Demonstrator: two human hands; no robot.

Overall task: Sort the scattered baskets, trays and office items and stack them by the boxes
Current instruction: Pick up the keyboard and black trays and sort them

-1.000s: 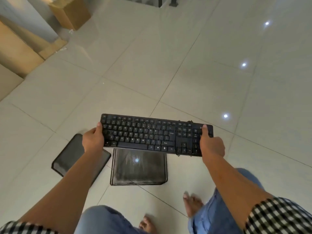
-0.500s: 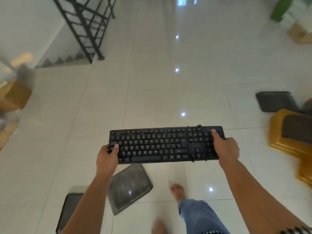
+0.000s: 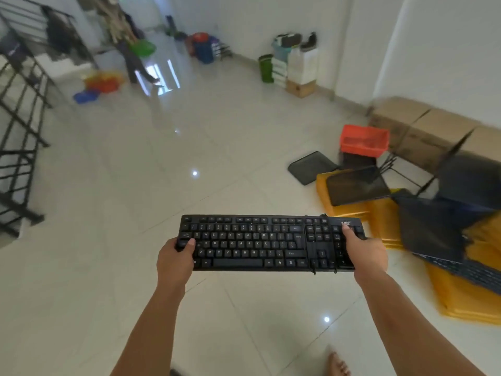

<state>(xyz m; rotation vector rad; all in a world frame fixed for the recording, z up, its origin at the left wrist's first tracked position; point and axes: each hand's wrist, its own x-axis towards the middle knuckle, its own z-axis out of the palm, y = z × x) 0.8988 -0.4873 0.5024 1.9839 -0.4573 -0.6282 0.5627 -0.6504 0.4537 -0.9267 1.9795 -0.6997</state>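
I carry a black keyboard (image 3: 268,242) level in front of me above the tiled floor. My left hand (image 3: 174,260) grips its left end, thumb on the keys. My right hand (image 3: 364,253) grips its right end, thumb on the number pad. To the right lie yellow trays (image 3: 461,297), with a black mesh tray (image 3: 356,185) resting on them and another keyboard (image 3: 477,272) lying across them. A second black mesh tray (image 3: 311,166) lies on the floor. An orange basket (image 3: 364,139) stands beside brown cardboard boxes (image 3: 423,128) along the right wall.
A black stair railing (image 3: 24,123) runs down the left side. Coloured plastic items (image 3: 101,82) and a stack of white boxes (image 3: 294,66) sit at the far wall. Open tiled floor (image 3: 162,185) stretches ahead. My bare foot (image 3: 339,365) shows at the bottom.
My view has swung right and up: the mesh trays by my feet dropped out of sight and the yellow trays, orange basket and boxes came into view. Both hands kept hold of the keyboard.
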